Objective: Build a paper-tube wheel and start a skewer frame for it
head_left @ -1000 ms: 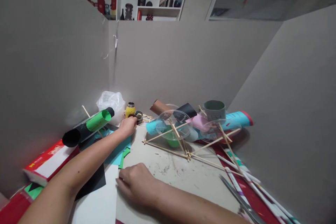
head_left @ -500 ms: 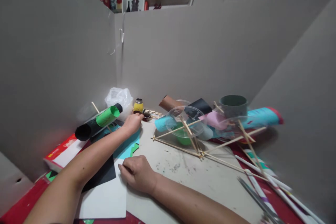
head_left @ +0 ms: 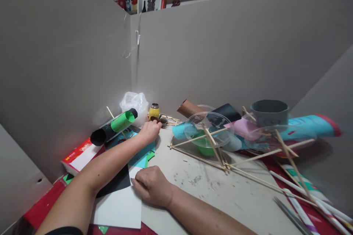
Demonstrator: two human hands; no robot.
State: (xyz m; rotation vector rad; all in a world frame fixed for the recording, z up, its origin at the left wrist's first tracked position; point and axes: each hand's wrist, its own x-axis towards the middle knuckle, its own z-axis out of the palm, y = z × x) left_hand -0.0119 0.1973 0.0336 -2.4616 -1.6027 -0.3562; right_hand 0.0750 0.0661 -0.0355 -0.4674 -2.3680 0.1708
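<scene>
This looks like a craft corner, probably in a home: a surface (head_left: 220, 187) littered with paper tubes (head_left: 122, 121), thin wooden sticks (head_left: 198, 158) and coloured paper (head_left: 138, 158) sits between grey walls (head_left: 209, 51), with vases (head_left: 151, 2) and other ornaments (head_left: 175, 3) shelved above.

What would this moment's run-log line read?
Left hand: by yellow jar, grip unclear | Right hand: loosely curled at edge of white sheet | Stick frame: untouched

Wears a black sleeve (head_left: 64, 230) high on the left arm (head_left: 118, 161), showing only as a curved edge at the near left. Bears a small dark mole (head_left: 98, 174) between that and the left grip (head_left: 150, 130). Goes bare down the right arm (head_left: 204, 207) to the right grip (head_left: 153, 186).
</scene>
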